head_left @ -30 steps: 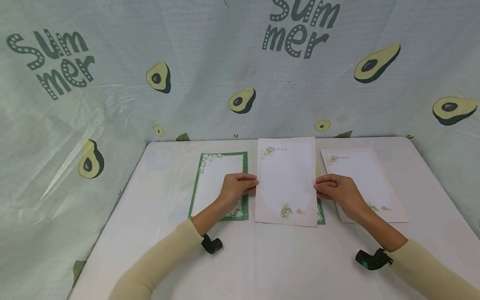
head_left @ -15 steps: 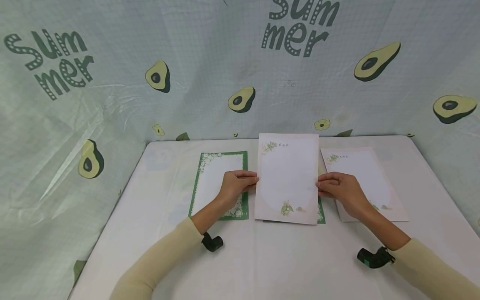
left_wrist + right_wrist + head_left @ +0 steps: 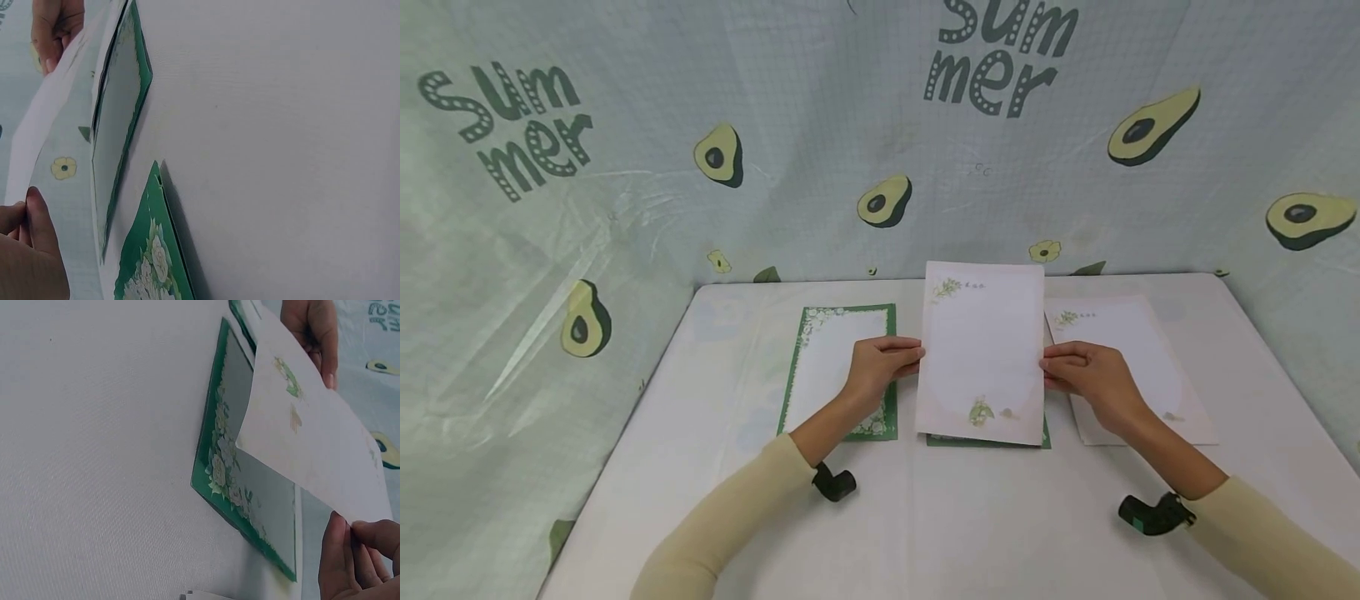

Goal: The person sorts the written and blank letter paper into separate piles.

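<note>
A pale pink sheet of paper [image 3: 981, 350] with small green plant prints is raised above the middle of the table. My left hand [image 3: 882, 367] pinches its left edge between thumb and fingers, and my right hand [image 3: 1090, 379] pinches the right edge. Beneath it lies a green-bordered stack of paper [image 3: 215, 444], mostly hidden in the head view, with only its lower border showing. In the right wrist view the sheet [image 3: 312, 431] tilts over that stack, its near corner apart from it.
Left of the sheet lies another green-bordered stack of paper [image 3: 820, 358], partly behind my left hand. To the right is a pink stack of paper [image 3: 1127, 358], partly covered by my right forearm. A patterned curtain [image 3: 790, 125] rises behind the white table [image 3: 985, 525].
Both hands have lifted the pink sheet and shifted it slightly right and away from me. More of the green lower border beneath it has come into view.
</note>
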### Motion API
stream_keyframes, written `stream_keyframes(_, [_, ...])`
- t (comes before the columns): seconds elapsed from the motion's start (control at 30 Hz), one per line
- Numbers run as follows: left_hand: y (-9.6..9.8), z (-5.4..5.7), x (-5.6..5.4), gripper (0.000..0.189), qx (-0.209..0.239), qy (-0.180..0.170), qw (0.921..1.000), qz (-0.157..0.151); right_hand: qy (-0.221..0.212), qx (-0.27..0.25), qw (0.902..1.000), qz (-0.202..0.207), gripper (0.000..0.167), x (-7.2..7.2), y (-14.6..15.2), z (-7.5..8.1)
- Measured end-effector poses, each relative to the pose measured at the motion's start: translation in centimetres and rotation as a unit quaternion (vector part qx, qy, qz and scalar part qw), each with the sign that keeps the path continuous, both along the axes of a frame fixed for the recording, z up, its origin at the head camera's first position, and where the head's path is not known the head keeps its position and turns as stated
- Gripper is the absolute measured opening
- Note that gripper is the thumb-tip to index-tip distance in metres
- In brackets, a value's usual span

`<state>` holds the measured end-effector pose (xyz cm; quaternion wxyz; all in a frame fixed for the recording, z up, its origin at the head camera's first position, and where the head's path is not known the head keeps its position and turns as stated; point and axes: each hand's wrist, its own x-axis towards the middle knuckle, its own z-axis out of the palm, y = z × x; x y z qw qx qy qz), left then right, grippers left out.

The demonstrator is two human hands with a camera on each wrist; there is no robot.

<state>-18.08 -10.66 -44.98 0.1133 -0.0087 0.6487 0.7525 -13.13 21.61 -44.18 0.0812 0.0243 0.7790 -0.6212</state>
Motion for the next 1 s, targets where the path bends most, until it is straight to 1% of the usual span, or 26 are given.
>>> stream_keyframes(0.1, [0.3, 0.1, -0.1, 0.021, 0.003, -0.001, 1.0, 0.0, 0.002, 0.008, 0.9999, -0.006, 0.046, 0.0, 0.1, 0.2])
stream_keyframes(0.27, [0.6, 0.5, -0.2, 0.021, 0.006, -0.001, 1.0, -0.005, 0.006, 0.007, 0.9999, -0.01, 0.046, -0.1, 0.5, 0.6])
stream_keyframes(0.37, [0.9, 0.5, -0.3, 0.022, 0.015, -0.002, 0.9998, -0.009, 0.006, 0.016, 0.9998, -0.012, 0.047, -0.1, 0.8, 0.8])
stream_keyframes(0.5, [1.4, 0.5, -0.4, 0.022, 0.025, 0.002, 0.9996, -0.01, 0.01, 0.025, 0.9995, -0.015, 0.047, -0.1, 1.2, 1.0])
stream_keyframes(0.7, [2.0, 0.5, -0.4, 0.021, 0.037, 0.005, 0.9993, -0.008, 0.016, 0.011, 0.9996, -0.018, 0.049, 0.0, 1.6, 1.3])
stream_keyframes(0.83, [2.3, 0.5, -0.5, 0.021, 0.042, 0.007, 0.999, -0.014, 0.019, 0.009, 0.9995, -0.025, 0.05, 0.0, 1.8, 1.4])
stream_keyframes(1.0, [2.6, 0.4, -0.5, 0.023, 0.047, 0.001, 0.9987, -0.022, 0.024, 0.017, 0.9992, -0.026, 0.052, 0.1, 2.0, 1.2])
